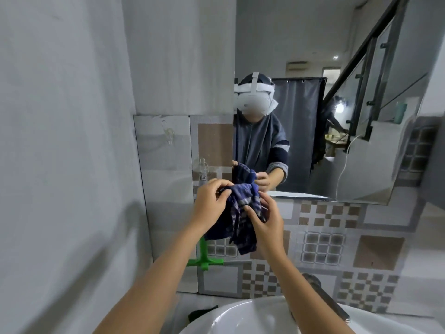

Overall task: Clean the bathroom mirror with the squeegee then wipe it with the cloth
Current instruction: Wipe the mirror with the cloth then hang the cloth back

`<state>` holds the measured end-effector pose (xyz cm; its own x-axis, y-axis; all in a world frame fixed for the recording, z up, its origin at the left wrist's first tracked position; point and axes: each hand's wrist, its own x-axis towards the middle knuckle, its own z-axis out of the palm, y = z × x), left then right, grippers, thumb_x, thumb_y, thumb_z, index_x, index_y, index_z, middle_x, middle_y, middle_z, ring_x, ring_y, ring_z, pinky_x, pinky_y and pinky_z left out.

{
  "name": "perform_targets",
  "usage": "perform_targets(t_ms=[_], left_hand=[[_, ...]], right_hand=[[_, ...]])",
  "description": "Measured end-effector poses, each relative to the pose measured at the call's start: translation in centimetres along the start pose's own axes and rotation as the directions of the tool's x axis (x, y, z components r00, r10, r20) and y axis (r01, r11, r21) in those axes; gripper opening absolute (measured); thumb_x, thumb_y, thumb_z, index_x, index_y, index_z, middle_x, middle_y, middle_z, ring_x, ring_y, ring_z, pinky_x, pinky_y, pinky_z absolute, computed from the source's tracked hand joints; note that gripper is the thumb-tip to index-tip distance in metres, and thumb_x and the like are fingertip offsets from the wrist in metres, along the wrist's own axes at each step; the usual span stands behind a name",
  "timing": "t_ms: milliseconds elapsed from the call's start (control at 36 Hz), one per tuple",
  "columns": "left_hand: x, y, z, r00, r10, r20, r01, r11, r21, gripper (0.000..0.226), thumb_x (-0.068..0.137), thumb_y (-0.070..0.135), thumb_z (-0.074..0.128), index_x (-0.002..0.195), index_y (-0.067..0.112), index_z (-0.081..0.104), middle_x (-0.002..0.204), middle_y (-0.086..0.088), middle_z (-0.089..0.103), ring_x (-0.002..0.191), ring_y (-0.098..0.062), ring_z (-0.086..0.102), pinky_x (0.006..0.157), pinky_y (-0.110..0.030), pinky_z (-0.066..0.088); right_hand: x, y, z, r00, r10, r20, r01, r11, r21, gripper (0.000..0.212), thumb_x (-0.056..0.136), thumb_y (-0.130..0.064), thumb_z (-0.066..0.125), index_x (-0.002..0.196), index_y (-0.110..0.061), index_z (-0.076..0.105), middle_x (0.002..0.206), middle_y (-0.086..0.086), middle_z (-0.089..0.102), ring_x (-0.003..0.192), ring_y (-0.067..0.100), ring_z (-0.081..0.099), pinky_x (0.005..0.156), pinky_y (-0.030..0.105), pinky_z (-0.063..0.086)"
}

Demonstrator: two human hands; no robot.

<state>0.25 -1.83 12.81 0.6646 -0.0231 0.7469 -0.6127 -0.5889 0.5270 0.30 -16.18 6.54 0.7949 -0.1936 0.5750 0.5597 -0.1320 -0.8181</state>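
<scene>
Both hands hold a dark blue checked cloth (240,213) in front of me, just below the mirror's lower left corner. My left hand (212,203) grips its upper left part. My right hand (267,225) pinches it from the right, and the rest hangs down between them. The mirror (337,68) fills the upper right and reflects a person with a headset holding the cloth. A green squeegee (203,257) leans against the tiled wall below my hands, its top hidden behind the cloth.
A white sink (240,319) lies at the bottom, with a metal tap (322,295) to its right. Patterned tiles (337,237) cover the wall under the mirror. A plain grey wall (60,141) stands close on the left. A clear hook (169,135) sticks to the tile.
</scene>
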Motion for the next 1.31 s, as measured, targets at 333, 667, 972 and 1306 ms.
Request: perform_targets(t_ms=[333,667,972,1306], left_hand=[[-6.5,-0.4,-8.0,0.999,-0.041,-0.013,0.04,0.997,-0.062,0.018,0.083,0.015,0.067,0.1,0.011,0.065,0.093,0.005,0.063,0.085,0.001,0.061,0.077,-0.009,0.046],[-6.5,-1.8,-11.9,0.96,-0.255,0.114,0.278,0.917,-0.287,0.029,0.095,0.023,0.048,0.123,0.021,0.053,0.123,0.003,0.055,0.115,-0.005,0.052,0.1,-0.026,0.042],[-4.6,-3.6,-12.7,0.958,-0.274,0.08,0.285,0.904,-0.32,0.016,0.08,0.017,0.07,0.096,0.017,0.065,0.093,-0.004,0.068,0.089,-0.02,0.065,0.082,-0.027,0.054],[0.1,-3.8,-14.0,0.986,-0.161,-0.044,0.142,0.946,-0.291,0.018,0.077,0.006,0.072,0.081,0.023,0.074,0.079,0.008,0.071,0.076,-0.005,0.068,0.074,-0.014,0.05]], right_hand=[[0.9,-6.9,3.4,0.942,-0.15,0.301,0.201,0.969,-0.147,0.029,0.085,-0.004,0.063,0.113,-0.011,0.065,0.102,-0.005,0.065,0.097,0.008,0.06,0.086,0.013,0.046],[1.7,-11.1,6.5,0.79,-0.177,0.587,0.296,0.949,-0.111,0.032,0.08,-0.003,0.07,0.108,-0.019,0.069,0.103,-0.004,0.069,0.099,0.004,0.063,0.088,0.015,0.049],[3.9,-13.0,7.1,0.717,-0.157,0.679,0.378,0.906,-0.19,0.025,0.077,-0.004,0.073,0.1,-0.014,0.073,0.095,-0.003,0.072,0.09,0.004,0.066,0.087,0.02,0.052],[5.9,-12.5,6.7,0.773,-0.056,0.632,0.221,0.957,-0.186,0.025,0.079,-0.022,0.072,0.104,-0.019,0.073,0.097,-0.004,0.073,0.094,0.009,0.068,0.088,0.025,0.052]])
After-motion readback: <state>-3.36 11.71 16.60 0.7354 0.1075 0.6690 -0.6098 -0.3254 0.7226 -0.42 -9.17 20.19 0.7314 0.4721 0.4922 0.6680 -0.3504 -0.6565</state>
